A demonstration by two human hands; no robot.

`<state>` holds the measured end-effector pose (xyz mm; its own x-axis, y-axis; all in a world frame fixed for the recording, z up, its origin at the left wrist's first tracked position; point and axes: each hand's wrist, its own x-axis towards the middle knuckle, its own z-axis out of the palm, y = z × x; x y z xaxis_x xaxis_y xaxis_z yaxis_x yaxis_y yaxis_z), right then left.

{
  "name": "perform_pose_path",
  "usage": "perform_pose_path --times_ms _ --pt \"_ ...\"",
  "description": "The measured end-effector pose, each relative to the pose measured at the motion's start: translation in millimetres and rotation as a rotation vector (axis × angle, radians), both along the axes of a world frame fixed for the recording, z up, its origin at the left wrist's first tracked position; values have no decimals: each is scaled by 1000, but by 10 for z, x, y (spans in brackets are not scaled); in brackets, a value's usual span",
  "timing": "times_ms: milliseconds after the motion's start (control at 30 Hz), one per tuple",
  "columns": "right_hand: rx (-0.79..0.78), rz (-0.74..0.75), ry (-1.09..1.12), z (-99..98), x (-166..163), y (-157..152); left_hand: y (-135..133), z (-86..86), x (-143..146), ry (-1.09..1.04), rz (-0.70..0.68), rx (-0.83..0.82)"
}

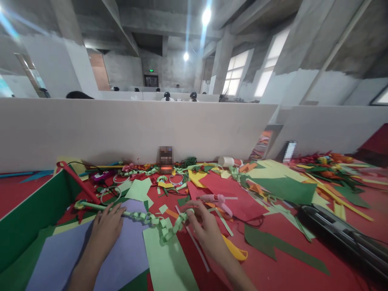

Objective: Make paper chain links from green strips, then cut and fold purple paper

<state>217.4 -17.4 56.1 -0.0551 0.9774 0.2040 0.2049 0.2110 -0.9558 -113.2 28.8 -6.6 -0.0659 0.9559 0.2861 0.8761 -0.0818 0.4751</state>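
Note:
A light green paper chain point(142, 217) of small curled links stretches between my two hands, sagging in the middle. At its left end is a slim green paper stem point(93, 205) with a yellowish tip. My left hand point(107, 228) is closed over the place where stem and chain meet; its thumb side is partly hidden. My right hand point(204, 230) pinches the chain's right end between thumb and fingers. Under the chain lie a light green paper sheet point(169, 262) and a purple sheet point(124, 250). A yellow looped handle point(236, 248) pokes out beside my right wrist.
A pink glue gun point(223, 205) lies just beyond my right hand. At right is a long black device point(342, 238). A green panel point(36, 206) stands at left. Paper scraps cover the red table point(291, 275), backed by a white partition point(121, 129). A phone-like object point(165, 159) leans there.

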Motion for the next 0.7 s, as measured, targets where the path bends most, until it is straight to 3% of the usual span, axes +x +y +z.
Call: perform_pose_path --times_ms 167,400,567,700 --pt "-9 -70 162 -66 86 131 84 59 -232 116 41 22" --pt "-47 -175 280 -128 177 206 285 427 -553 110 227 88" --pt "-98 -144 419 -142 140 213 510 635 -756 146 304 46" --pt "-111 -105 479 -171 168 243 648 667 -881 167 338 11"
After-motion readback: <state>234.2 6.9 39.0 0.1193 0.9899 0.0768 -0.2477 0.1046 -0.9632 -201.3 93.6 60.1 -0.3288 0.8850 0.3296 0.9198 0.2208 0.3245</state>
